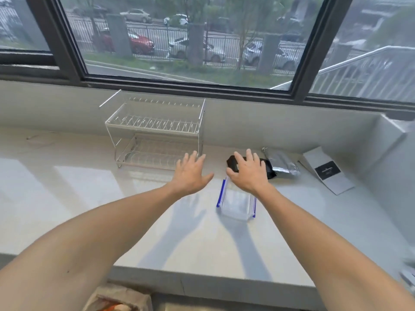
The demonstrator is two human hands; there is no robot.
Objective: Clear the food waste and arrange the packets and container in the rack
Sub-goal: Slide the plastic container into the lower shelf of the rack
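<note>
A two-tier wire rack stands empty at the back of the white counter, under the window. A clear container with blue side clips sits in front of me. Behind it lies a black packet, then a silver foil packet, then a grey packet with a black label further right. My left hand hovers open just right of the rack's lower tier, holding nothing. My right hand is spread over the black packet's left end, fingers curled onto it; a firm grip cannot be seen.
A raised ledge and wall close off the counter's right end. The counter's front edge runs below my forearms. Something orange and brown shows beneath the edge at the bottom left. A thin wire lies at the back left.
</note>
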